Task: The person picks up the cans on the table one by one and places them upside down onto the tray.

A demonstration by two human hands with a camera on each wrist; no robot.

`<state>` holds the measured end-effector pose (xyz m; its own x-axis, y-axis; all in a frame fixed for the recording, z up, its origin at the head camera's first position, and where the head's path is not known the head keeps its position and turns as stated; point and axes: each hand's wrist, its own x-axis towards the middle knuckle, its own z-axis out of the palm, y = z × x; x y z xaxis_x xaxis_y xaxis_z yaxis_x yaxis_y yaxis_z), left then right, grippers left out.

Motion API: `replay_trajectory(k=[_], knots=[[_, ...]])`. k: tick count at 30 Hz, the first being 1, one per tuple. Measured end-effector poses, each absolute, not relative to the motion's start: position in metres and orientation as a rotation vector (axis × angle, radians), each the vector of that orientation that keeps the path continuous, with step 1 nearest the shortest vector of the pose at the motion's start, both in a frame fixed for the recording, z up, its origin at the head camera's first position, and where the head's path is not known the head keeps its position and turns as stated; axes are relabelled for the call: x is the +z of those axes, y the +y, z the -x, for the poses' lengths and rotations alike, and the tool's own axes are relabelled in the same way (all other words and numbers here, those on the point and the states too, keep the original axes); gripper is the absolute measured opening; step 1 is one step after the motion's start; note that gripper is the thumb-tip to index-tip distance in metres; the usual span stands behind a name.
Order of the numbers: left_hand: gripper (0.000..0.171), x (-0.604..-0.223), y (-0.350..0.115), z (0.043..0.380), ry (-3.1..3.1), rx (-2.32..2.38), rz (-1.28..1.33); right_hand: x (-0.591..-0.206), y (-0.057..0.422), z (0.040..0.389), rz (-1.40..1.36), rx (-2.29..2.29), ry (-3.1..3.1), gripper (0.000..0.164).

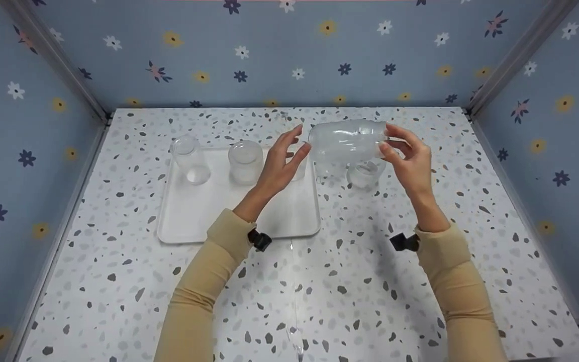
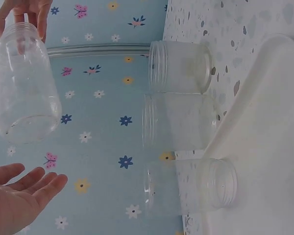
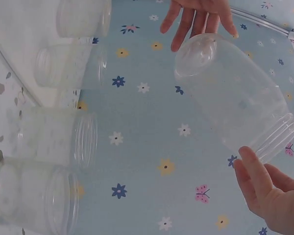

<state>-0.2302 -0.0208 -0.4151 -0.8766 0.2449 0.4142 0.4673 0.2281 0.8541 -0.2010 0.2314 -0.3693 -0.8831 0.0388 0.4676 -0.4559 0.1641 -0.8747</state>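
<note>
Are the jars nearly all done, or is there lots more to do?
About halfway, it looks like. Three jars stand on the tray, so they seem done. The right hand holds one sideways jar, with the left hand near its base. Two upright jars on the table beside the tray seem to remain.

Your jar (image 1: 347, 142) is see-through and shiny, with ridges round its neck. It is up on its side above the worktop (image 1: 329, 291). Your right grip (image 1: 410, 163) holds the neck; the round bottom points left.
</note>
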Motion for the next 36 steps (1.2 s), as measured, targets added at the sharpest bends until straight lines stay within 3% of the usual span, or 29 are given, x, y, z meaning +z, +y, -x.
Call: replay_trajectory(k=[8,14,17,22,29,36], knots=[[0.059,-0.418,-0.022,0.215,-2.198,-1.875,0.715,-0.379,0.224,0.195,-0.41,1.946,-1.998,0.037],[0.092,-0.398,-0.021,0.193,-2.066,-2.029,0.764,-0.384,0.219,0.191,-0.397,2.093,-1.933,0.035],[0.097,-0.397,-0.02,0.187,-2.01,-2.105,0.777,-0.385,0.217,0.189,-0.398,2.106,-1.941,0.035],[0.097,-0.403,-0.02,0.185,-1.892,-2.227,0.787,-0.386,0.214,0.186,-0.393,2.088,-1.986,0.037],[0.079,-0.425,-0.022,0.193,-1.734,-2.318,0.826,-0.388,0.211,0.183,-0.378,2.135,-1.984,0.038],[0.075,-0.432,-0.024,0.192,-1.704,-2.255,0.805,-0.391,0.209,0.182,-0.398,2.172,-2.025,0.04]])
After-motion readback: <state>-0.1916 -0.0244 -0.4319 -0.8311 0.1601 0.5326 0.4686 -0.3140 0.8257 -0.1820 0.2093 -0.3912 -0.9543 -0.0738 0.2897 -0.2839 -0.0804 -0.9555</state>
